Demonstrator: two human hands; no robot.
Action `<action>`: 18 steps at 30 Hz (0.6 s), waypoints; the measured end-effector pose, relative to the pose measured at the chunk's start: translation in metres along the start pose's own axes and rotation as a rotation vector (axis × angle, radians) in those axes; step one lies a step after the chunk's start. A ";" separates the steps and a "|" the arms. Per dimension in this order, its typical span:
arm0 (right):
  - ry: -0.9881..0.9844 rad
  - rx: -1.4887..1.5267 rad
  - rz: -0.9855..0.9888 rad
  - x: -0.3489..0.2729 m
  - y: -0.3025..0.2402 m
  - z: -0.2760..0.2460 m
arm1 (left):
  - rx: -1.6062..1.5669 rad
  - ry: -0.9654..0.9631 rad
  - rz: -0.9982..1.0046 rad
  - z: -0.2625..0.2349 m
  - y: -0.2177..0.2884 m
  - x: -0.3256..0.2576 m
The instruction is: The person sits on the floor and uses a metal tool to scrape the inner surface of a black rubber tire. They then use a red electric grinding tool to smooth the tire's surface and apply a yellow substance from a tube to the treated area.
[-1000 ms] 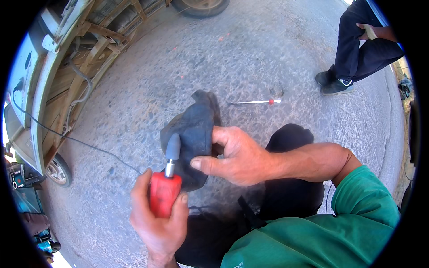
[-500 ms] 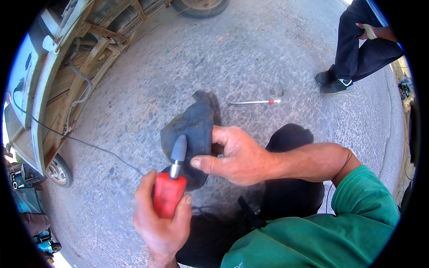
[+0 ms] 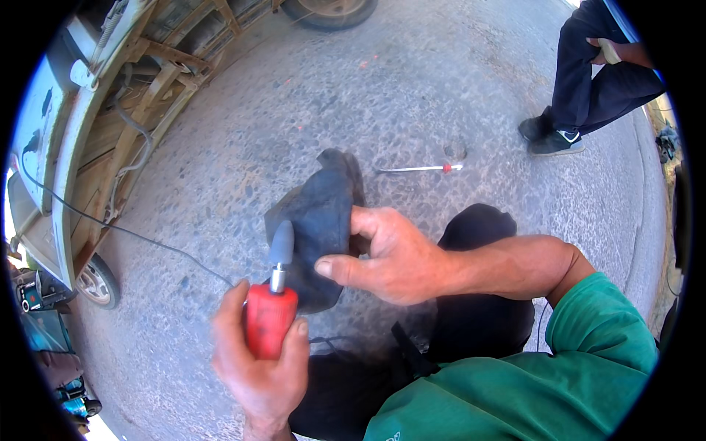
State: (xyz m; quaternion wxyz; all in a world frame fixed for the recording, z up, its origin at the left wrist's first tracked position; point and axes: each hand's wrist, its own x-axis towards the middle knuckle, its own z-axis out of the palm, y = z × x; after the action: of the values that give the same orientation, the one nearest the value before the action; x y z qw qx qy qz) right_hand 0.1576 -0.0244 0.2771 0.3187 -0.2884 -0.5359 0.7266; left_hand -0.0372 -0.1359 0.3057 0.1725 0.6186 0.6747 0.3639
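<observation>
My left hand [image 3: 254, 382] is wrapped round a red rotary grinder [image 3: 269, 320], held upright with its tip pointing away from me. A grey cone-shaped grinding stone [image 3: 282, 244] sits on its metal shaft, in front of the rubber's left part; whether the two touch I cannot tell. What looks like a black rubber inner tube [image 3: 320, 213] hangs folded in my right hand [image 3: 393, 257]. The thumb lies on its near face and the other fingers are tucked behind it, partly hidden.
A thin metal tool with a red band [image 3: 419, 170] lies on the rough pavement [image 3: 257, 110]. At left stands a vehicle with its underside exposed [image 3: 140, 110]; a dark cable [image 3: 147, 239] runs from there toward the grinder. Another person's legs [image 3: 581, 81] are at upper right.
My left hand and the grinder have shifted slightly left, taking the grinding stone toward the rubber's left edge. My right hand and the inner tube have barely moved.
</observation>
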 end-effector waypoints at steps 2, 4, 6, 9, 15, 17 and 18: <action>0.001 -0.006 0.010 -0.001 -0.002 0.001 | -0.004 -0.002 -0.007 0.001 -0.002 0.000; -0.001 -0.031 0.002 0.000 -0.001 0.001 | 0.020 -0.049 -0.015 0.000 0.003 -0.002; -0.005 -0.075 -0.020 0.001 0.002 0.001 | 0.001 -0.068 -0.057 0.000 0.007 -0.003; -0.006 -0.008 0.002 0.000 0.002 0.001 | -0.097 -0.037 -0.150 0.002 0.008 -0.001; -0.004 0.022 0.036 0.000 0.002 0.001 | -0.010 -0.060 -0.041 0.002 0.001 -0.004; -0.004 0.011 0.031 0.000 0.000 0.003 | -0.025 -0.065 -0.062 0.001 0.001 -0.004; -0.004 0.006 0.028 0.000 -0.001 0.003 | -0.003 -0.076 -0.041 0.001 0.002 -0.004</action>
State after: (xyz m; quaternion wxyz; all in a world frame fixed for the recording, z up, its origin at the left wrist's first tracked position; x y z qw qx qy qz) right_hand 0.1557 -0.0259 0.2788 0.3082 -0.2936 -0.5303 0.7332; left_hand -0.0346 -0.1393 0.3062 0.2064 0.6178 0.6796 0.3374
